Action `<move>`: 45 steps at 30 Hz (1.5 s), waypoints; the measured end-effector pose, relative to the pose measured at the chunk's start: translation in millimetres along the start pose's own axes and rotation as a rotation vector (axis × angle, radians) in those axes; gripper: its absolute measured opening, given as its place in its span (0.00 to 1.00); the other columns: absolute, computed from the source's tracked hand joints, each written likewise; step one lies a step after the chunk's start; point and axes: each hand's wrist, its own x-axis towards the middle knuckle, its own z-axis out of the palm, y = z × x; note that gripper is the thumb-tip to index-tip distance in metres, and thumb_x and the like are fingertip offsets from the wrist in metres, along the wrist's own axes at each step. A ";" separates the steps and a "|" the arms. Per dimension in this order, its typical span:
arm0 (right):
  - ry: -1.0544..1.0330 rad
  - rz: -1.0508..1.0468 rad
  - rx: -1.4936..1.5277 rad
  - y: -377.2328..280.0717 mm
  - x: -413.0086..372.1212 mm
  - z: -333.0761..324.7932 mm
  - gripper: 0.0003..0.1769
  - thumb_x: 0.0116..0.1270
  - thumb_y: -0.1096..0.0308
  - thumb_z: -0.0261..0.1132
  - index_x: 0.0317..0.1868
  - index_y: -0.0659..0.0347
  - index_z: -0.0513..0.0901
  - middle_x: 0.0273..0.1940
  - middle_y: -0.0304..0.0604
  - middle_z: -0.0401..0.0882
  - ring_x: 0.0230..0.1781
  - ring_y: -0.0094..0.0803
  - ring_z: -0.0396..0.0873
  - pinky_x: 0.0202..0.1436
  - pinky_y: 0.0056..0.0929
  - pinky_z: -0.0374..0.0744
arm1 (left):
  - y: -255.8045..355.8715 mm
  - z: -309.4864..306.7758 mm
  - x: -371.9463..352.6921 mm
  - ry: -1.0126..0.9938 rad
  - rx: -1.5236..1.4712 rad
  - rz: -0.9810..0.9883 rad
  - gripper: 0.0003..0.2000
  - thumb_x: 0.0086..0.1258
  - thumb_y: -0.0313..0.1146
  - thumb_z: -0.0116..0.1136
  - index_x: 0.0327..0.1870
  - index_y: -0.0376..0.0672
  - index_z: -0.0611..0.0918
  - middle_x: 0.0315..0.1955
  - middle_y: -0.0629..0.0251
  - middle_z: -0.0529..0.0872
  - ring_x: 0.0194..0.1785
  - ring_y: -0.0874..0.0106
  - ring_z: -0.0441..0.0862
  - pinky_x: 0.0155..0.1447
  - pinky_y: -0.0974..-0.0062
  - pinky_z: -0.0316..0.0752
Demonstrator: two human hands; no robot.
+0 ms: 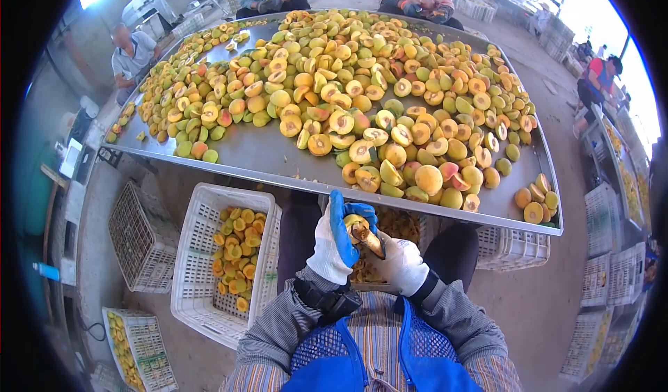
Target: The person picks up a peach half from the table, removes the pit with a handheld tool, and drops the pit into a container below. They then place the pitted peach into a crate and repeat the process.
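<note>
Left hand: fingers curled round fruit. Right hand: fingers clenched on small tool, long axis slanting forward-left to fruit, apparently touching; desk just beyond.

Blue-white left glove, striped sleeves, blue mesh vest

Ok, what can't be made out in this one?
Head view, all:
Underside of the fruit in the left hand: hidden by that hand.
Slim brown thing by the right hand: too small to name.
Brown pieces below: partly hidden by hands and table.
Lower-left crate: cut off by the bottom edge.
What the person in red handles: too small.
</note>
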 end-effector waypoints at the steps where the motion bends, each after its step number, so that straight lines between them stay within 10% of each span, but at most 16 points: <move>1: 0.035 -0.055 -0.053 3.7 0.7 0.1 0.25 0.60 0.63 0.66 0.57 0.62 0.77 0.30 0.52 0.84 0.33 0.47 0.84 0.38 0.42 0.81 | -3.6 -6.8 5.2 -0.030 -0.040 -0.044 0.30 0.75 0.60 0.44 0.41 0.34 0.80 0.33 0.55 0.84 0.36 0.63 0.84 0.43 0.65 0.83; 13: -0.253 0.156 0.064 -12.5 2.0 -17.7 0.13 0.63 0.64 0.64 0.46 0.59 0.84 0.36 0.56 0.85 0.38 0.46 0.85 0.42 0.39 0.81 | 9.8 5.5 -3.8 -0.059 0.268 0.044 0.29 0.74 0.56 0.52 0.29 0.31 0.84 0.26 0.57 0.86 0.29 0.70 0.83 0.37 0.75 0.79; 16: -0.525 0.242 0.638 -3.6 -2.6 -13.8 0.14 0.63 0.59 0.63 0.43 0.60 0.84 0.35 0.56 0.85 0.39 0.49 0.84 0.43 0.41 0.81 | 13.0 -3.4 0.2 -0.245 0.163 0.049 0.27 0.73 0.53 0.54 0.28 0.32 0.84 0.25 0.57 0.85 0.29 0.71 0.83 0.37 0.75 0.78; 20: -0.218 0.026 -0.093 0.2 2.5 -16.4 0.14 0.59 0.61 0.69 0.38 0.66 0.85 0.29 0.52 0.84 0.28 0.37 0.84 0.38 0.37 0.81 | 20.8 3.7 0.7 -0.223 0.977 0.067 0.25 0.72 0.52 0.58 0.26 0.35 0.85 0.22 0.62 0.85 0.26 0.77 0.79 0.35 0.77 0.73; 22: -0.219 0.051 -0.102 4.1 5.0 -11.3 0.13 0.58 0.65 0.71 0.39 0.64 0.85 0.28 0.44 0.85 0.27 0.28 0.81 0.38 0.33 0.80 | 24.9 8.6 -4.4 -0.253 0.986 0.086 0.21 0.72 0.45 0.60 0.23 0.35 0.84 0.20 0.61 0.83 0.28 0.74 0.80 0.33 0.78 0.73; 26: -0.557 -0.047 0.841 19.6 -0.5 24.3 0.13 0.58 0.65 0.72 0.41 0.63 0.86 0.29 0.36 0.84 0.33 0.23 0.79 0.41 0.27 0.78 | 9.3 -17.5 -1.3 -0.555 0.112 0.082 0.28 0.79 0.49 0.46 0.21 0.34 0.80 0.22 0.52 0.83 0.28 0.65 0.82 0.37 0.69 0.77; 29: -0.749 0.130 0.567 35.2 8.4 20.2 0.16 0.60 0.63 0.72 0.45 0.62 0.85 0.31 0.39 0.84 0.34 0.23 0.78 0.41 0.27 0.77 | 23.3 -45.9 2.3 -0.072 0.173 0.126 0.27 0.76 0.51 0.50 0.26 0.35 0.83 0.23 0.55 0.85 0.29 0.67 0.83 0.38 0.73 0.77; 31: -0.588 0.136 0.350 29.7 3.6 -6.9 0.20 0.61 0.54 0.67 0.45 0.62 0.84 0.31 0.52 0.84 0.33 0.38 0.83 0.43 0.34 0.78 | 50.1 -95.6 12.6 0.377 0.822 0.184 0.21 0.69 0.50 0.61 0.27 0.38 0.85 0.28 0.59 0.87 0.35 0.66 0.85 0.41 0.70 0.78; 32: -0.466 0.078 -0.006 50.2 1.2 -0.4 0.24 0.63 0.50 0.63 0.48 0.63 0.82 0.33 0.57 0.84 0.36 0.49 0.83 0.43 0.41 0.79 | 74.1 -97.7 4.6 0.536 1.763 0.458 0.19 0.60 0.51 0.67 0.35 0.40 0.85 0.38 0.59 0.85 0.45 0.61 0.83 0.49 0.62 0.76; 34: -0.386 0.099 -0.303 64.8 -5.7 -2.3 0.28 0.65 0.48 0.59 0.53 0.66 0.78 0.34 0.59 0.84 0.37 0.54 0.83 0.41 0.46 0.79 | 81.5 -107.7 20.0 0.750 2.088 0.831 0.24 0.53 0.50 0.69 0.46 0.44 0.82 0.46 0.58 0.81 0.53 0.56 0.76 0.57 0.56 0.70; 39: -0.392 0.121 -0.277 75.3 -8.2 10.6 0.32 0.67 0.48 0.58 0.59 0.70 0.74 0.32 0.58 0.84 0.35 0.53 0.83 0.39 0.48 0.79 | 45.9 -33.1 95.2 0.201 1.944 0.440 0.30 0.56 0.49 0.68 0.57 0.43 0.75 0.53 0.57 0.81 0.58 0.56 0.75 0.63 0.60 0.67; 42: -0.328 0.164 -0.203 63.2 -7.4 4.9 0.36 0.67 0.46 0.57 0.63 0.70 0.72 0.34 0.60 0.84 0.37 0.52 0.84 0.41 0.47 0.80 | 30.8 4.9 140.2 0.090 2.051 0.001 0.36 0.55 0.45 0.67 0.66 0.43 0.68 0.53 0.54 0.82 0.58 0.57 0.79 0.61 0.63 0.73; 45: -0.336 0.153 -0.165 61.2 -4.0 2.1 0.38 0.67 0.48 0.58 0.67 0.71 0.66 0.34 0.58 0.85 0.37 0.50 0.84 0.41 0.46 0.80 | 30.1 4.8 145.2 0.145 1.901 -0.034 0.31 0.55 0.44 0.66 0.60 0.42 0.74 0.48 0.53 0.86 0.52 0.59 0.83 0.59 0.64 0.75</move>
